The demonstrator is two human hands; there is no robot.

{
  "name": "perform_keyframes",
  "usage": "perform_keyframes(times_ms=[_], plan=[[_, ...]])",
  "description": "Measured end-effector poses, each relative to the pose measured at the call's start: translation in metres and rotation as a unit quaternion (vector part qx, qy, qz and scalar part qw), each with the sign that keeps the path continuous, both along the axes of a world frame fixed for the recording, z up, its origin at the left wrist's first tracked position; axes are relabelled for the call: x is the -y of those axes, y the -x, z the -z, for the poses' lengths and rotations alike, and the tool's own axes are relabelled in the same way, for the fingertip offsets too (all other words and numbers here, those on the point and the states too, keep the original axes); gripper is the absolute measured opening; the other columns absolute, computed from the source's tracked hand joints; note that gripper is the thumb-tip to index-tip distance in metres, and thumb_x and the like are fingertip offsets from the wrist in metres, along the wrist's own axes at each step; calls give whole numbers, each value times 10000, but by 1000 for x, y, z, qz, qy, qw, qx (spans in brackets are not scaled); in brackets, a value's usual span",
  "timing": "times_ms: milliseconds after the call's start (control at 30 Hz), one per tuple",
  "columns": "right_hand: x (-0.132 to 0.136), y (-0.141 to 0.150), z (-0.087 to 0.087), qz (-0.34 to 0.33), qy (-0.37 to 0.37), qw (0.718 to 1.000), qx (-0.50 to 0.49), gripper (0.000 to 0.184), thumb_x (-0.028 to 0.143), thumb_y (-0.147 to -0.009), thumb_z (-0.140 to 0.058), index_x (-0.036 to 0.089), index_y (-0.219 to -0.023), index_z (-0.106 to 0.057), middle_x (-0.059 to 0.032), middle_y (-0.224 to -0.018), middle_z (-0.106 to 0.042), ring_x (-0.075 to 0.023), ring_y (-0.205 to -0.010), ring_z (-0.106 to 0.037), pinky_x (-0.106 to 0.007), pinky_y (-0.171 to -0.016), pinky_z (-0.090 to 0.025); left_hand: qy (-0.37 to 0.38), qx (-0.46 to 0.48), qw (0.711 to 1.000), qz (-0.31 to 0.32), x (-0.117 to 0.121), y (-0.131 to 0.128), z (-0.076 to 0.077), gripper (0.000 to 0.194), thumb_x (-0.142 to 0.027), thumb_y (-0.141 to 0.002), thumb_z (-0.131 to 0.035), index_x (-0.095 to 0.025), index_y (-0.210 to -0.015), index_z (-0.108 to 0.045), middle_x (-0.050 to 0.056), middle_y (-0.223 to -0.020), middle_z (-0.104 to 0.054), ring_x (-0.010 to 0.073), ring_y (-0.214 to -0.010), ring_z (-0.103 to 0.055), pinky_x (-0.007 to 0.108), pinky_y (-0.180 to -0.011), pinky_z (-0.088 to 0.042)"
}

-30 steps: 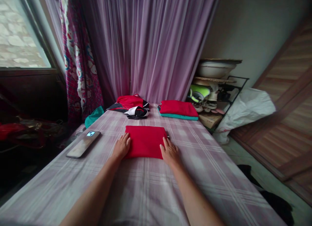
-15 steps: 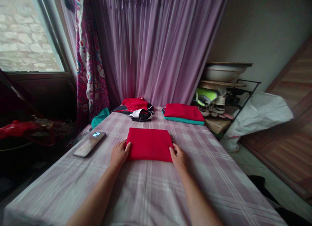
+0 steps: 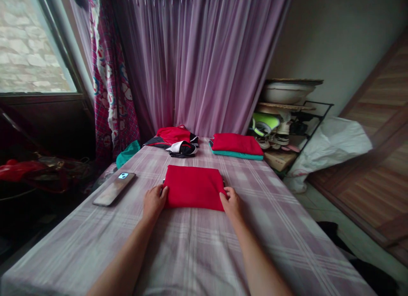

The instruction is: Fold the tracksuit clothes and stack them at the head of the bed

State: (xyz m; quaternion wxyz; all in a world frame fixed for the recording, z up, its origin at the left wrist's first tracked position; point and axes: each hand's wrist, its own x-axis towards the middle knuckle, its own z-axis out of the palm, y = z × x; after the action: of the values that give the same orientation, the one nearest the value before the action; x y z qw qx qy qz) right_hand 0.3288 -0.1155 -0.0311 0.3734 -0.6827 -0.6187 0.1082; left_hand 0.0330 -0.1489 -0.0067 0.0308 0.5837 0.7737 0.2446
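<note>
In front of me a red folded garment (image 3: 194, 187) lies flat as a neat rectangle on the plaid cloth (image 3: 194, 249). Its exact kind is hidden by the folding. My left hand (image 3: 154, 200) grips its left edge, thumb on top and fingers along the side. On the opposite edge my right hand (image 3: 231, 202) does the same. Farther back on the right sits a folded stack, a red garment (image 3: 237, 143) over a teal one (image 3: 237, 155). Left of that stack is a loose pile of red, black and white clothing (image 3: 174, 140).
A phone (image 3: 114, 189) lies face down to the left. Purple curtains (image 3: 204, 66) hang behind the far edge. On the right stand a rack with shoes and a basin (image 3: 288, 92), and a white sack (image 3: 334, 145). A teal cloth (image 3: 127, 153) hangs at the left edge.
The view has shifted slightly, so everything sits a little farther left in it. Both hands keep the same hold on the red garment, which stays folded in place.
</note>
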Motion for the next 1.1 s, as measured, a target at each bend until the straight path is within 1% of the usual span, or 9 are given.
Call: perform_keyframes(times_ms=[100,167,267,333,400,500,567,800,1100], plan=[[0,-2,0,-7,3,1000,21,362,409,-846,-482,186,-1064,-666,-82,-907,-750,-231,-810,-678,-327,-744,-480,1,2,1000,-3,-1,2,2,394,-370,-973,-381,-192,-1156,-682,104,-1170,-739,252,-1120,-662,364,-995,-458],[3,-2,-3,-3,-43,998,43,367,401,-877,-467,167,-1079,-666,-119,-988,-744,-251,-922,-674,-361,-842,-478,-16,8,1000,-8,0,1,2,396,-330,-966,-387,-171,-1212,-653,123,-1231,-711,254,-1158,-645,373,-1014,-459],[8,5,-10,-6,-131,987,89,425,389,-935,-424,150,-1217,-633,-170,-1261,-662,-266,-1189,-583,-416,-1024,-405,-85,-10,996,-5,3,-9,-2,441,-266,-960,-373,-140,-1331,-574,144,-1420,-584,257,-1322,-529,418,-1113,-388],[13,14,-15,-29,-139,980,138,476,376,-959,-402,168,-1357,-560,-166,-1453,-529,-276,-1348,-457,-473,-1108,-322,-114,-51,992,37,4,-21,-5,469,-293,-974,-368,-151,-1388,-535,130,-1510,-491,271,-1426,-404,481,-1189,-276],[16,23,-17,-77,-93,974,193,505,367,-968,-404,209,-1440,-495,-132,-1547,-428,-280,-1432,-350,-526,-1150,-247,-97,-92,986,99,4,-34,-7,494,-371,-983,-393,-173,-1417,-521,113,-1541,-451,295,-1467,-329,534,-1214,-198],[19,33,-17,-151,2,959,240,517,370,-979,-410,238,-1477,-458,-90,-1574,-400,-255,-1463,-302,-509,-1159,-247,-45,-118,981,145,2,-46,-7,542,-474,-977,-415,-199,-1433,-514,95,-1535,-462,314,-1466,-325,556,-1202,-228],[20,35,-16,-160,27,955,247,526,375,-984,-410,233,-1489,-443,-83,-1582,-386,-247,-1468,-297,-483,-1147,-285,-34,-120,981,147,0,-47,-5,560,-502,-978,-407,-204,-1441,-507,87,-1522,-481,313,-1457,-344,551,-1183,-281],[16,26,-2,-170,-29,961,214,493,342,-984,-412,187,-1439,-523,-96,-1525,-470,-250,-1442,-357,-436,-1143,-349,-79,-98,980,157,1,-33,12,528,-485,-984,-409,-208,-1416,-536,72,-1496,-518,297,-1438,-378,514,-1146,-379],[6,16,18,-190,-108,962,164,456,351,-973,-447,212,-1385,-583,-105,-1469,-533,-243,-1391,-440,-426,-1143,-388,-126,-77,975,169,-3,-26,27,506,-486,-981,-414,-225,-1392,-553,81,-1469,-546,290,-1425,-390,528,-1136,-386]])
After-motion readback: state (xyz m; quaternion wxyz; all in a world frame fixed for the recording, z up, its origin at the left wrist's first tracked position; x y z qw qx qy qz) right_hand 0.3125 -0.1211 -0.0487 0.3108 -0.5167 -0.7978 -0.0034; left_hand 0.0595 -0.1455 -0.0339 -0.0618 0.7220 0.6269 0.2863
